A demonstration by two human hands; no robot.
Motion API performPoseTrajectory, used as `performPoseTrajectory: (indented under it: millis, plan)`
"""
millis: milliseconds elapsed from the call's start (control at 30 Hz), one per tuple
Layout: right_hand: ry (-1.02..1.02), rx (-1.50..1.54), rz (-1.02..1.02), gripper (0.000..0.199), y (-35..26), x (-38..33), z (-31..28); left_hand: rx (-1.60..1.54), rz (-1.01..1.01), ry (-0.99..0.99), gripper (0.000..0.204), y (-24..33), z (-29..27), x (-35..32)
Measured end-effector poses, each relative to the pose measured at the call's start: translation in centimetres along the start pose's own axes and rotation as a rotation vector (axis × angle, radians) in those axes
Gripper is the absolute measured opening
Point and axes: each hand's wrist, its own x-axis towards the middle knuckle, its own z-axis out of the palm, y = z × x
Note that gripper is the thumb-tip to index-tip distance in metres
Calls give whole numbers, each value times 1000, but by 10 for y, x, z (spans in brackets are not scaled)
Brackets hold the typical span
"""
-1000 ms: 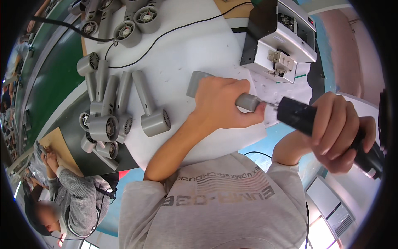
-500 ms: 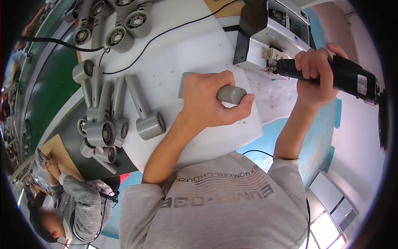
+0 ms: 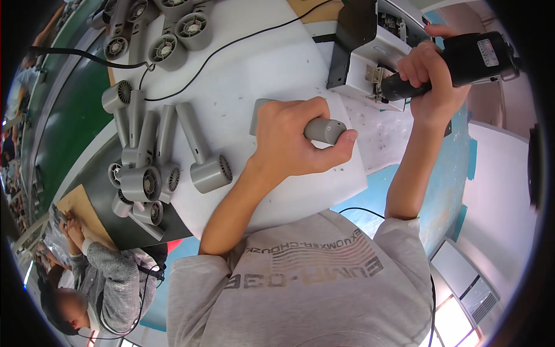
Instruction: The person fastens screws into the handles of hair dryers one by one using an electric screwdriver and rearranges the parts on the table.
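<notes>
My left hand (image 3: 283,139) is wrapped round a grey hair dryer (image 3: 325,131) on the white padded work surface. The handle end pokes out between thumb and fingers, and part of the head shows behind the knuckles; the rest is hidden. In my right hand (image 3: 430,78) is a black electric screwdriver (image 3: 474,58), gripped round its body and held slantwise. Its nose is at the outlet of a silver and black screw feeder (image 3: 376,63) at the far right; whether the bit touches a screw cannot be made out.
One grey hair dryer (image 3: 211,173) lies left of my left forearm, beside a pile of several more (image 3: 141,184). Others with round fan openings (image 3: 167,51) stand at the far left. A black cable (image 3: 202,65) crosses the white sheet (image 3: 260,63). A co-worker (image 3: 115,277) sits at lower left.
My right hand has tilted the electric screwdriver so its rear end rises farther away, while its nose stays by the feeder outlet. My left hand and the hair dryer have barely moved.
</notes>
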Motion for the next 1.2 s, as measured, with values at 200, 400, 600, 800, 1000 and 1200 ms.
performPoseTrajectory:
  millis: [200, 400, 600, 800, 1000, 1200]
  plan:
    - [-100, 350, 108, 31, -13, -12, -19, -13, 29, -18, 33, -3, -4, 0]
    - [-384, 624, -163, 25, -61, -33, -9, -113, 11, -44, 41, -3, -7, 0]
    - [-394, 512, -325, 22, -66, -40, 10, -120, -12, 0, 34, -3, -4, 1]
    - [-418, 524, -262, 24, -62, -40, 13, -100, 2, -26, 34, -3, -4, 1]
    - [-461, 502, -270, 21, -62, -39, 13, -97, -5, -31, 35, -3, -2, 0]
    - [-613, 469, -278, 17, -59, -32, 8, -102, 4, 2, 36, -6, 2, -1]
